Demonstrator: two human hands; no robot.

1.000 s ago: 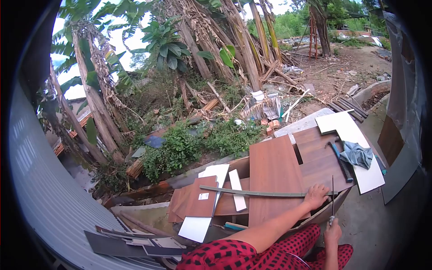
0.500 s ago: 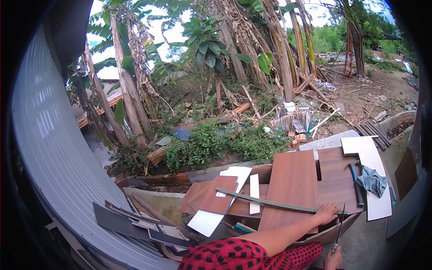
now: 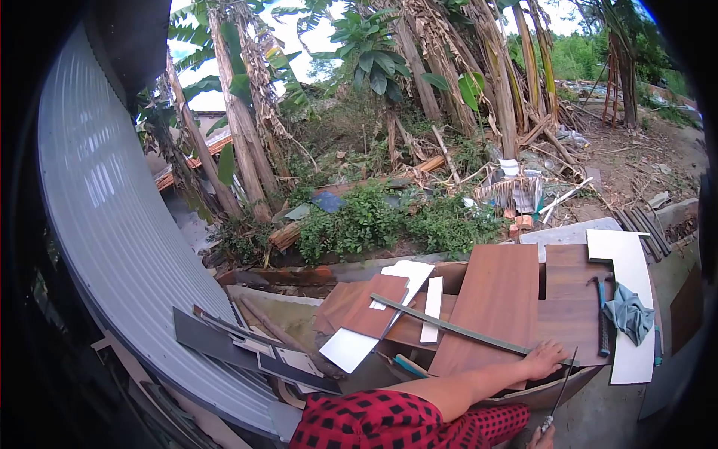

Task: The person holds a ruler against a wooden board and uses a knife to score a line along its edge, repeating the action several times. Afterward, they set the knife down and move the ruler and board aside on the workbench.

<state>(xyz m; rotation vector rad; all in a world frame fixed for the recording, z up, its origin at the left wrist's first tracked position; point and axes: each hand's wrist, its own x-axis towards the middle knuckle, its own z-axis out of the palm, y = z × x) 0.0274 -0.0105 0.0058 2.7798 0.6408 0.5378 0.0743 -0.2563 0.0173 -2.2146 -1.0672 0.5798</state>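
My left hand (image 3: 544, 361) bears down on the near right end of a long narrow grey-green strip (image 3: 479, 335), its fingers curled over it. The strip runs slantwise across the brown wood-grain boards (image 3: 497, 299) to the left. Low at the frame's bottom edge, my right hand (image 3: 542, 440) is closed around the pale handle of a long tool with a thin dark blade (image 3: 564, 385). The blade points upward, and its tip lies just beside my left fingers and the strip's end. Part of the right hand is cut off by the frame.
Right of the strip lie a hammer (image 3: 602, 318), a grey-blue cloth (image 3: 630, 313) and a white L-shaped panel (image 3: 632, 363). White and brown offcuts (image 3: 349, 349) lie to the left. Dark panels (image 3: 213, 344) lean by a corrugated metal sheet (image 3: 134, 202). Bushes (image 3: 351, 228) grow beyond.
The scene has shifted right in view as the head turned slightly. My right hand has drawn lower with the blade, while my left hand stays on the strip.
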